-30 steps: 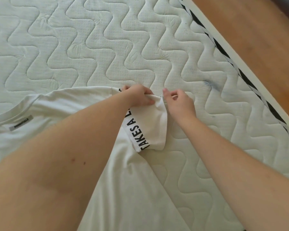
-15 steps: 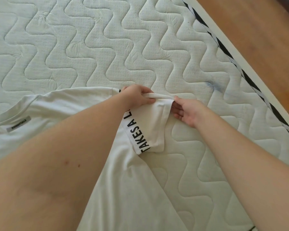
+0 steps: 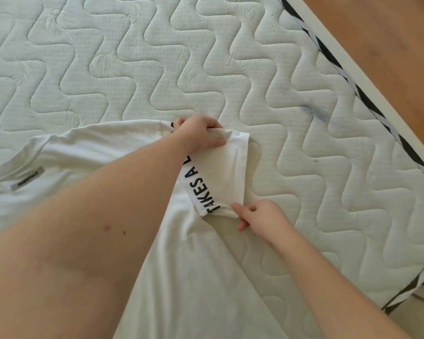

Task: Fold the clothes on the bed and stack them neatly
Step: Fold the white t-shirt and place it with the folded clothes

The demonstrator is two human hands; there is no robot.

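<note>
sleeve-straightening step: white t-shirt spread flat on the mattress, left hand gripping the sleeve's upper corner, right hand apparently pinching its lower hem; next, fold the sleeve inward across the body.

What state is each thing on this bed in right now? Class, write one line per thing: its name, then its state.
White T-shirt: spread flat, unfolded, neck label showing.
Sleeve: lying on the mattress, held at both ends.
Left hand: gripping the sleeve's upper edge.
Right hand: fingertips at the sleeve's lower corner; grip unclear.
Mattress: bare, quilted, one bluish stain.
</note>
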